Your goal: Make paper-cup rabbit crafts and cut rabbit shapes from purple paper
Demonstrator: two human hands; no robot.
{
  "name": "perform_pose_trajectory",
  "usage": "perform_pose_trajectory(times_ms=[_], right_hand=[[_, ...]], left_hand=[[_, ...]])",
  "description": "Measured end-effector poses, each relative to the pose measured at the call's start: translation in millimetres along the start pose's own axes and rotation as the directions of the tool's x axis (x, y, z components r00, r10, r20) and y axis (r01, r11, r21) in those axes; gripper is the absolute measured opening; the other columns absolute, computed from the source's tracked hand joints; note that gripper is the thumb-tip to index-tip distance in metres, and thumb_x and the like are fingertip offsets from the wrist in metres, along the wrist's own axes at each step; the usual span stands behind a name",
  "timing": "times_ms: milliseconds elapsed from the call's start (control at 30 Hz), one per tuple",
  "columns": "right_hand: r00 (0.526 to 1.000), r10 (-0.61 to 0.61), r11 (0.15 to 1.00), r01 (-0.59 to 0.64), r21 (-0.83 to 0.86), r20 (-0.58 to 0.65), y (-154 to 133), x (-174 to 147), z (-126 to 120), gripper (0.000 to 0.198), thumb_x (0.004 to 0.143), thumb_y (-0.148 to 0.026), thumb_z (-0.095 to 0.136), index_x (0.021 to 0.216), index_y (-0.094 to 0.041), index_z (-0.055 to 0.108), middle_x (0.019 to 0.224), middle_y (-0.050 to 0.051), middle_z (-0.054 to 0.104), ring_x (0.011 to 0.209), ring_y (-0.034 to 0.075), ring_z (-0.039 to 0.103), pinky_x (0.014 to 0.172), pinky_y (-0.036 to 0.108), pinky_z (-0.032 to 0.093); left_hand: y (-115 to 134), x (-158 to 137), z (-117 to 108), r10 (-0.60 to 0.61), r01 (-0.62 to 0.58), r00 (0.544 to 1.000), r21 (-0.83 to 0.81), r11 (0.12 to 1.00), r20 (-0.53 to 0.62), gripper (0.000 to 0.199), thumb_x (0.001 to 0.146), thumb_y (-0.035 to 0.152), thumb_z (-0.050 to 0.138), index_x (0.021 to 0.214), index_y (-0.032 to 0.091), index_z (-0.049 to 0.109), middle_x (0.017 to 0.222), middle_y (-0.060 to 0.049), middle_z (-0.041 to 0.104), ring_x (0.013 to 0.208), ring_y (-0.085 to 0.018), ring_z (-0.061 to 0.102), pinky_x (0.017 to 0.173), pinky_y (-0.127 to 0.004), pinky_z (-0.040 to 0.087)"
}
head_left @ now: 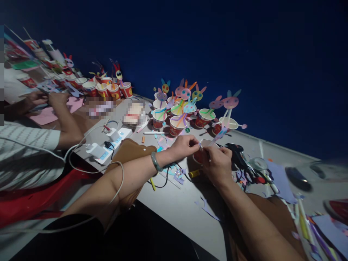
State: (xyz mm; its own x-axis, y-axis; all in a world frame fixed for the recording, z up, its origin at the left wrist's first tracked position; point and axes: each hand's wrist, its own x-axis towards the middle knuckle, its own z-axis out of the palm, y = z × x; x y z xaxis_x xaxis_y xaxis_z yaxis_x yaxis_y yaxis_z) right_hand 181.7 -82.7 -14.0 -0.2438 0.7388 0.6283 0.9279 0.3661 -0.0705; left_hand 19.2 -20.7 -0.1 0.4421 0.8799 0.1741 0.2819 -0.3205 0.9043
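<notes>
A red-and-white paper cup (pixel 198 156) stands on the table between my two hands, partly hidden by my fingers. My left hand (pixel 185 146), with a bangle on its wrist, is closed in a pinch at the cup's left rim. A tiny bluish bit shows at those fingertips, too small to name. My right hand (pixel 219 163) is closed at the near side of the rim, thumb and finger on the cup wall. A pale blue and pink paper strip (pixel 219 135) slants up from the cup's far side, behind the right fingers.
Behind are several paper cups (pixel 178 126) with paper rabbit heads (pixel 231 101). A power strip (pixel 112 145) with cables lies left. Black glue-gun-like tools (pixel 239 154) and purple paper (pixel 281 179) are right. Paper scraps (pixel 179 174) litter the table. A co-worker's hands (pixel 58 99) work at far left.
</notes>
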Motion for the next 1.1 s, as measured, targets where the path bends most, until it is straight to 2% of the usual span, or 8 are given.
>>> perform_pose_trajectory(times_ms=[233, 433, 700, 800, 900, 1000, 1067, 1100], right_hand=[[1.0, -0.013, 1.0, 0.012, -0.009, -0.018, -2.1, 1.6, 1.5, 0.017, 0.091, -0.024, 0.051, 0.079, -0.017, 0.061, 0.06, 0.001, 0.064, 0.055, 0.015, 0.051, 0.076, 0.034, 0.032], [0.999, 0.011, 0.997, -0.014, -0.073, -0.039, -3.7, 2.7, 2.1, 0.02, 0.09, -0.027, 0.053, 0.073, -0.019, 0.058, 0.055, -0.001, 0.058, 0.048, 0.013, 0.041, 0.071, 0.032, 0.031], [0.997, 0.071, 0.997, -0.071, -0.028, -0.024, -5.0, 1.0, 4.1, 0.014, 0.088, -0.024, 0.051, 0.074, -0.021, 0.054, 0.056, -0.001, 0.055, 0.051, 0.015, 0.04, 0.071, 0.034, 0.032], [0.997, 0.078, 0.997, -0.078, -0.013, 0.0, -5.0, 0.6, 3.7, 0.012, 0.087, -0.024, 0.052, 0.076, -0.02, 0.054, 0.056, 0.0, 0.054, 0.053, 0.016, 0.041, 0.072, 0.035, 0.033], [0.997, 0.075, 0.997, -0.075, -0.007, 0.006, -5.4, 0.7, 3.0, 0.011, 0.087, -0.024, 0.053, 0.077, -0.02, 0.054, 0.057, 0.0, 0.054, 0.055, 0.016, 0.042, 0.07, 0.034, 0.033], [0.999, 0.05, 0.999, -0.05, -0.009, -0.021, -6.4, 1.3, 3.1, 0.012, 0.087, -0.024, 0.054, 0.075, -0.02, 0.053, 0.057, -0.001, 0.054, 0.053, 0.015, 0.041, 0.07, 0.034, 0.033], [0.999, 0.036, 0.999, -0.036, -0.008, -0.031, -6.8, 1.7, 3.4, 0.014, 0.087, -0.023, 0.055, 0.074, -0.02, 0.052, 0.055, -0.002, 0.053, 0.051, 0.014, 0.039, 0.071, 0.034, 0.033], [0.999, 0.035, 0.999, -0.036, -0.006, -0.033, -6.8, 1.8, 3.5, 0.014, 0.086, -0.023, 0.055, 0.073, -0.02, 0.052, 0.055, -0.002, 0.052, 0.051, 0.014, 0.038, 0.071, 0.034, 0.032]], left_hand=[[-1.4, -0.4, 1.7, 0.045, -0.044, 0.999, 0.038, 0.998, -0.012, 0.013, 0.08, 0.02, 0.059, 0.081, 0.012, 0.069, 0.078, -0.003, 0.07, 0.071, -0.011, 0.059, 0.067, -0.022, 0.042], [-2.0, 1.8, 4.6, -0.058, 0.058, 0.998, 0.0, 0.998, -0.03, 0.012, 0.079, 0.019, 0.061, 0.08, 0.011, 0.069, 0.078, -0.005, 0.07, 0.07, -0.011, 0.059, 0.066, -0.022, 0.043], [-8.0, 5.6, 13.0, -0.161, 0.149, 0.985, -0.163, 0.975, -0.063, 0.009, 0.077, 0.018, 0.062, 0.076, 0.011, 0.067, 0.071, -0.002, 0.067, 0.064, -0.01, 0.056, 0.065, -0.022, 0.045], [-5.8, 7.1, 14.7, -0.279, 0.264, 0.96, -0.328, 0.907, 0.002, 0.007, 0.077, 0.014, 0.062, 0.072, 0.011, 0.064, 0.063, 0.001, 0.062, 0.057, -0.008, 0.055, 0.059, -0.021, 0.046], [-2.1, 8.3, 16.0, -0.389, 0.381, 0.917, -0.497, 0.78, 0.091, 0.01, 0.077, 0.008, 0.06, 0.067, 0.011, 0.06, 0.059, 0.002, 0.059, 0.053, -0.006, 0.055, 0.055, -0.018, 0.046], [0.7, 8.2, 16.1, -0.462, 0.461, 0.873, -0.571, 0.679, 0.156, 0.014, 0.079, 0.008, 0.058, 0.066, 0.011, 0.058, 0.059, 0.001, 0.059, 0.053, -0.004, 0.056, 0.054, -0.017, 0.046], [1.1, 7.3, 15.2, -0.465, 0.469, 0.87, -0.568, 0.676, 0.164, 0.014, 0.08, 0.01, 0.058, 0.067, 0.011, 0.058, 0.058, 0.001, 0.059, 0.053, -0.004, 0.056, 0.055, -0.016, 0.046], [0.9, 6.7, 14.5, -0.44, 0.445, 0.885, -0.547, 0.709, 0.151, 0.013, 0.08, 0.011, 0.059, 0.067, 0.011, 0.059, 0.058, 0.001, 0.059, 0.054, -0.004, 0.055, 0.055, -0.016, 0.046]])
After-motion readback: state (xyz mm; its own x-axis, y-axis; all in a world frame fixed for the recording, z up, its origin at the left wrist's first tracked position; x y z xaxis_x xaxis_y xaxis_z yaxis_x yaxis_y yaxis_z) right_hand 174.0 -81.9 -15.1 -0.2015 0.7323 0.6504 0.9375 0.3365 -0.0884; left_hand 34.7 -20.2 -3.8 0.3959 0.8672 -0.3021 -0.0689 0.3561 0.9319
